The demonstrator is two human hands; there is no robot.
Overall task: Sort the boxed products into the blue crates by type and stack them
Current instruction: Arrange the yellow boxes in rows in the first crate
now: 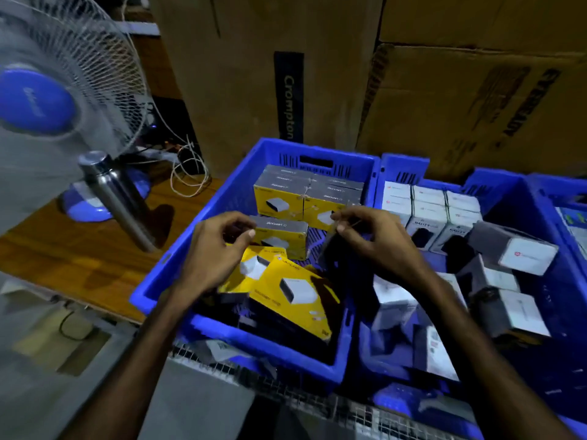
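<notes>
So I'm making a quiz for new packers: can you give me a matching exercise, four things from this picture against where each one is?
Things:
1. steel bottle
2. table fan
3. yellow boxes
4. white boxes

Places:
A. in the right blue crate
B. far left, on the wooden table
C. in the left blue crate
D. just left of the left crate, in front of the fan's base

Pairs: 1-D, 2-B, 3-C, 4-A
</notes>
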